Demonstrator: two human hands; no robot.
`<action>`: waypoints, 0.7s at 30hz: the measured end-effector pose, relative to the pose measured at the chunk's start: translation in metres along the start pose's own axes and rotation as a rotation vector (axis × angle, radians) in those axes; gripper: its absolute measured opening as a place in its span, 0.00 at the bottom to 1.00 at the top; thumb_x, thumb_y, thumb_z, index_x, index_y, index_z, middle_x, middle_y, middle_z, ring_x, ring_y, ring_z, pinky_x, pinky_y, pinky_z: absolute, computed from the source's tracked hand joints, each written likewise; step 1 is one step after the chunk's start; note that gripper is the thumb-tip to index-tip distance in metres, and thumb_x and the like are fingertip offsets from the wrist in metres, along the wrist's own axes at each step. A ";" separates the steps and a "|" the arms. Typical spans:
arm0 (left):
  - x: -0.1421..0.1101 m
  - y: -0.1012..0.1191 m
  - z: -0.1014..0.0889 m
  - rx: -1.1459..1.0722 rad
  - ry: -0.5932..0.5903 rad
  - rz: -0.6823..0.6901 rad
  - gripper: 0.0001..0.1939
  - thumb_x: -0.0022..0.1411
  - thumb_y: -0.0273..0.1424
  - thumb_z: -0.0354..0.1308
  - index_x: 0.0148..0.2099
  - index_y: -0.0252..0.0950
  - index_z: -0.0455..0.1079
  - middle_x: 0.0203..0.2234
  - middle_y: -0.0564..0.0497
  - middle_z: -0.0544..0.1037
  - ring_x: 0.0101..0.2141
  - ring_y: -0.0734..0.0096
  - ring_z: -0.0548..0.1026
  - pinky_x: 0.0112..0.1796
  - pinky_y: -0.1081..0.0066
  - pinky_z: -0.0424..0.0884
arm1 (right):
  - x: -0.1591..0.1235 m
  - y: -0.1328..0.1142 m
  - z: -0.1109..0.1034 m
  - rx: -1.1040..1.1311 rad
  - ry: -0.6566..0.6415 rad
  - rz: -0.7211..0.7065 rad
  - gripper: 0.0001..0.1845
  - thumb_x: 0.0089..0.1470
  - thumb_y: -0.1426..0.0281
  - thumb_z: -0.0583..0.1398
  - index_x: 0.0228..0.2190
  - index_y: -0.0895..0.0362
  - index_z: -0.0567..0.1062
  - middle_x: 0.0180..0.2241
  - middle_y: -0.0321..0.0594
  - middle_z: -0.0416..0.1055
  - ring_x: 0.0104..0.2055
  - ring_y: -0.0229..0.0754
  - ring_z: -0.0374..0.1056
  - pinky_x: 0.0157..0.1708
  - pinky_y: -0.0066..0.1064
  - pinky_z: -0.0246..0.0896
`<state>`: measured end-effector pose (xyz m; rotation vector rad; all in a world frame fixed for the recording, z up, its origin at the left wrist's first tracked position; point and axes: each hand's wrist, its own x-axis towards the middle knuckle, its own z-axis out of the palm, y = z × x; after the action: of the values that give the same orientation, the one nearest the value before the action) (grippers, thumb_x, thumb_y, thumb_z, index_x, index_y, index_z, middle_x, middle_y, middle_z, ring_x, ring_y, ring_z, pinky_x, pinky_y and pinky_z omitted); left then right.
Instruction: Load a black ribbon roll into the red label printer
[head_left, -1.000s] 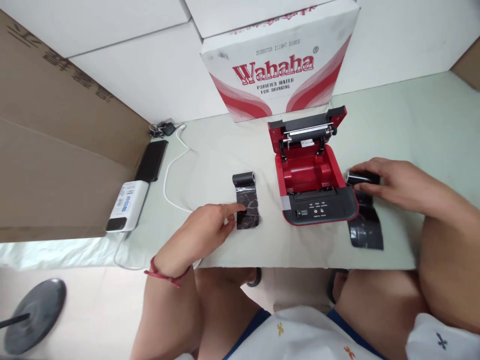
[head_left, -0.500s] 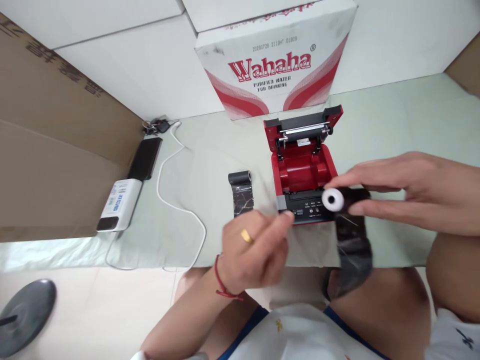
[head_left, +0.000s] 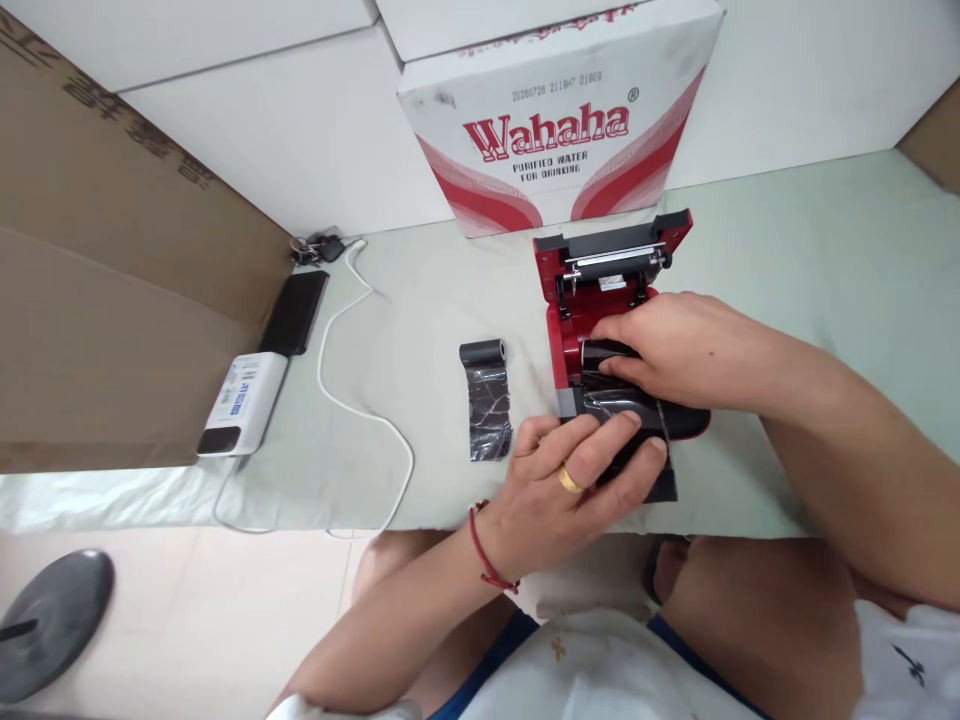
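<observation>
A small red and black printer [head_left: 555,345] stands on the cloth with its lid [head_left: 611,245] raised. My right hand [head_left: 675,345] reaches into its red compartment from the right, thumb and fingers closed around a roll of shiny black film [head_left: 600,353]. The film's loose strip [head_left: 664,485] runs forward over the control panel, covering most of it. On that strip lies my left hand [head_left: 577,480], palm down, fingers spread. To the left of the printer, a second black roll [head_left: 482,353] rests with its crinkled strip [head_left: 489,415] laid out toward me.
A Wahaha water carton [head_left: 555,140] stands behind the printer. Along the left are a brown cardboard box [head_left: 135,300], a white device [head_left: 244,405], a black flat case [head_left: 295,312], keys [head_left: 319,247] and a white cable [head_left: 322,370]. A dark round base [head_left: 56,620] is on the floor.
My right hand has carried the roll left into the printer's compartment. My left hand has opened from a closed pose and come to lie on the strip, which now covers the panel.
</observation>
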<state>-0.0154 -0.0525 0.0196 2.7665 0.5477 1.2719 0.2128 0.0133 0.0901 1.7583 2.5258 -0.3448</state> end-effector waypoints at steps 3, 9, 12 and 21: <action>0.004 -0.002 0.000 0.020 0.028 0.025 0.11 0.80 0.22 0.61 0.59 0.32 0.82 0.47 0.41 0.91 0.50 0.60 0.81 0.47 0.59 0.68 | 0.004 -0.003 -0.005 -0.039 -0.055 0.018 0.07 0.65 0.69 0.65 0.42 0.49 0.85 0.33 0.38 0.83 0.28 0.41 0.65 0.30 0.36 0.48; 0.005 0.005 -0.001 0.015 0.066 0.007 0.11 0.83 0.22 0.57 0.54 0.32 0.82 0.43 0.45 0.91 0.47 0.64 0.82 0.46 0.63 0.72 | 0.009 -0.011 -0.017 -0.079 -0.185 0.062 0.11 0.69 0.70 0.61 0.47 0.51 0.84 0.43 0.43 0.86 0.38 0.46 0.74 0.33 0.36 0.52; 0.004 0.006 -0.002 0.014 0.085 0.011 0.11 0.83 0.23 0.58 0.54 0.32 0.83 0.43 0.46 0.90 0.47 0.65 0.82 0.47 0.64 0.74 | 0.009 -0.012 -0.016 -0.072 -0.163 0.063 0.14 0.67 0.71 0.61 0.49 0.50 0.85 0.46 0.43 0.87 0.42 0.48 0.76 0.35 0.37 0.54; 0.009 0.005 -0.001 0.010 0.096 0.024 0.11 0.84 0.24 0.58 0.53 0.34 0.83 0.41 0.49 0.91 0.45 0.67 0.83 0.46 0.64 0.75 | 0.012 -0.009 -0.007 -0.062 -0.029 0.039 0.16 0.68 0.69 0.62 0.49 0.48 0.89 0.40 0.41 0.88 0.36 0.46 0.76 0.33 0.38 0.53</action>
<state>-0.0094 -0.0547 0.0279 2.7397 0.5291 1.4176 0.2013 0.0225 0.0962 1.7649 2.4509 -0.2847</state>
